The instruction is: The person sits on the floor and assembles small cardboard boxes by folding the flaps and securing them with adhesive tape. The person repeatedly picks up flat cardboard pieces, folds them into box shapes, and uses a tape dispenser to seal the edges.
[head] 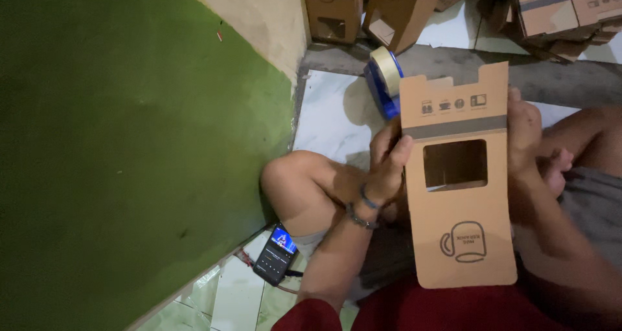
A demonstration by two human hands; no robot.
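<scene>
Both hands, left (387, 159) and right (523, 133), grip the box (461, 188) edges; tape (383, 78) lies at eleven o'clock.

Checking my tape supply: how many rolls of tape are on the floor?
1. The tape roll stands on edge on the floor, just behind the cardboard box held in both hands. Others may be hidden.
</scene>
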